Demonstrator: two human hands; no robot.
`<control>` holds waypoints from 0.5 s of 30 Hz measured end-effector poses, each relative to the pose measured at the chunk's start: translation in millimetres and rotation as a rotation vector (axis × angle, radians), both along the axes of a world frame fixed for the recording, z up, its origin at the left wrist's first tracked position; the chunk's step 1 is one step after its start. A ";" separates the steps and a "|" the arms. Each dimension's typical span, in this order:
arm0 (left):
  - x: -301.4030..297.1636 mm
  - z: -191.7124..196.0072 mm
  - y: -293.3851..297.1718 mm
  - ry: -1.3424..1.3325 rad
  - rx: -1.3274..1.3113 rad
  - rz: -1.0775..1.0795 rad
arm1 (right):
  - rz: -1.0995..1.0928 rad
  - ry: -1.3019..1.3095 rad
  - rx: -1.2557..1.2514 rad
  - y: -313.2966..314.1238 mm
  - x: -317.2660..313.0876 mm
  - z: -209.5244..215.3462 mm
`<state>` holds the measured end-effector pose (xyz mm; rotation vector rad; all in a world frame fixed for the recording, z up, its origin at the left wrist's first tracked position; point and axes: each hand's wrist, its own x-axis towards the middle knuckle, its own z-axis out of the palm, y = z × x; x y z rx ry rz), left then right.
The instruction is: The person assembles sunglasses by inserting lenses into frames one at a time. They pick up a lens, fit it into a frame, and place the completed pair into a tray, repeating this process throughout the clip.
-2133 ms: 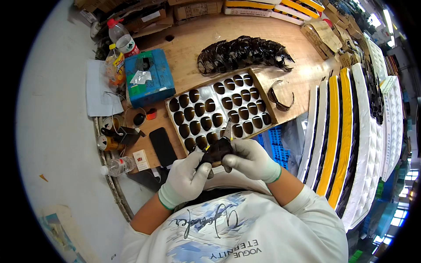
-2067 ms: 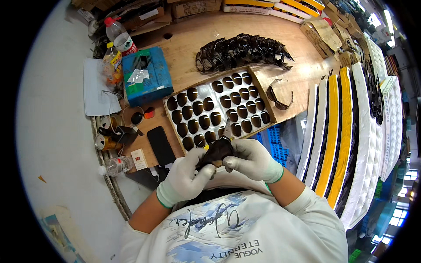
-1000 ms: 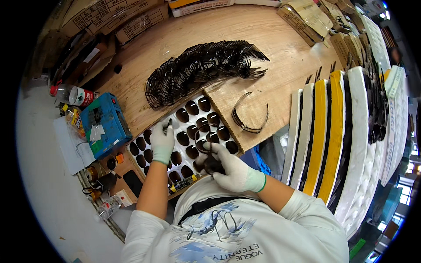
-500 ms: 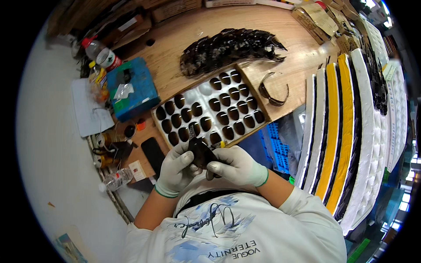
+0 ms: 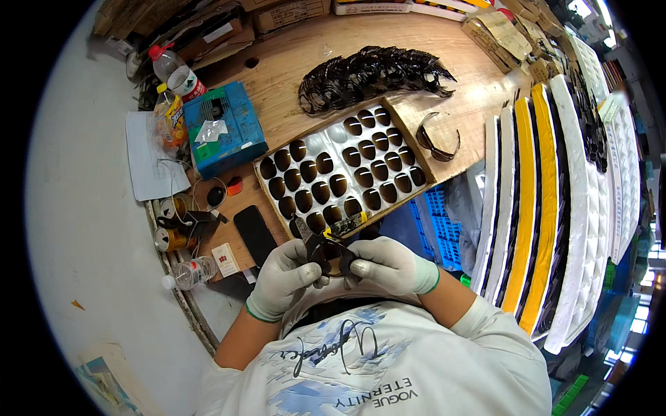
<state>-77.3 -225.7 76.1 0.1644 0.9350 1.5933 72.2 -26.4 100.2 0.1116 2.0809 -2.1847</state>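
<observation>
In front of my belly, both gloved hands hold a pair of dark sunglasses (image 5: 333,258) between them. My left hand (image 5: 283,279) is closed, its thumb and fingers pinching the left end. The other end is gripped by my right hand (image 5: 392,265), thumb on top. Brownish light shows through the middle of the piece; its lower edge is partly hidden by my fingers. Just beyond my hands lies a shallow cardboard tray (image 5: 326,143), lined in white, with several rows of brown tinted lenses (image 5: 379,170). A yellow-and-black strip (image 5: 347,224) crosses its near edge.
Another sunglasses frame (image 5: 438,137) rests right of the tray; a heap of dark frames (image 5: 374,75) lies behind. To the left are a blue box (image 5: 225,128), bottles (image 5: 179,80) and a black phone (image 5: 254,235). Long white and yellow padded strips (image 5: 531,208) stand at the right.
The sunglasses have turned in my hands, so light now shows through them. Both hands stay closed on them, a little farther apart. The whole view has shifted slightly.
</observation>
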 end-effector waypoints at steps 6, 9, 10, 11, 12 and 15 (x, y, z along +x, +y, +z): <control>12.4 -6.0 7.1 0.093 0.016 0.131 | -0.171 0.072 0.324 -13.4 6.0 -2.6; 9.5 -7.6 9.4 0.368 -0.086 0.080 | -0.257 0.055 0.401 -19.7 8.1 -1.5; 14.0 -9.6 11.4 0.534 -0.100 0.086 | -0.349 0.198 0.433 -22.9 10.7 -10.6; 20.2 6.4 20.4 0.514 -0.130 0.123 | -0.259 0.067 0.348 -17.7 10.7 1.7; 20.9 6.0 20.3 0.517 -0.124 0.133 | -0.210 0.048 0.344 -12.8 11.4 5.6; 20.5 12.6 20.5 0.480 -0.107 0.173 | -0.165 0.129 0.544 -15.6 7.0 -2.2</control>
